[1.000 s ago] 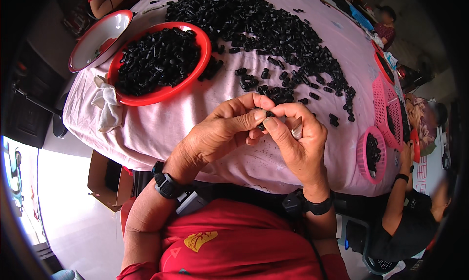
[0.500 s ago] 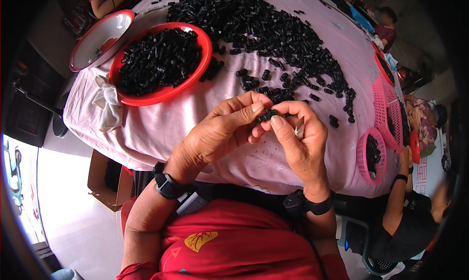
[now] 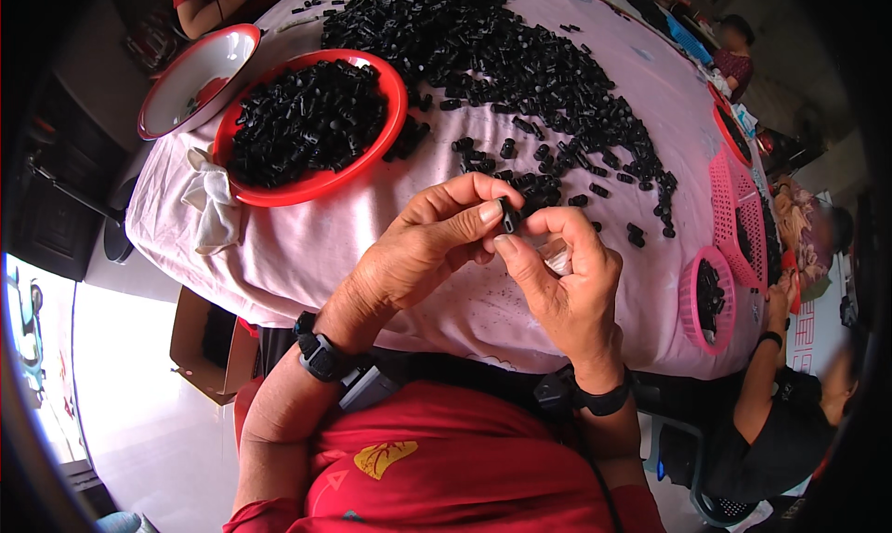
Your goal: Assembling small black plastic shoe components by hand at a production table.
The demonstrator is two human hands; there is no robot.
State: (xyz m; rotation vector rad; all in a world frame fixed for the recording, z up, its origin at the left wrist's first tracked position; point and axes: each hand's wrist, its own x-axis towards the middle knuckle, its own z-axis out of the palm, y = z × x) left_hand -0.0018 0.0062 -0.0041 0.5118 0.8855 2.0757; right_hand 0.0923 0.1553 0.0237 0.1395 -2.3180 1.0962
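Observation:
Above the near part of the table, my left hand pinches a small black plastic part between thumb and forefinger. The part is tilted, one end with a slot or hole facing up toward me. My right hand is beside it, thumb and forefinger tips close to the part's lower right. Tucked in the curled fingers of that hand is a small pale, shiny object, mostly hidden, its kind unclear. Just beyond my fingers lie loose black parts of the same sort, trailing from a large heap.
A red-rimmed basin full of black parts stands at left, beside a white enamel basin and a white cloth. Pink baskets line the right edge of the pink tablecloth. Other people sit around the table.
The black part has turned from lying sideways to a more upright tilt in my left fingers. My right thumb has drawn slightly left and down, and the pale object has shifted in the palm.

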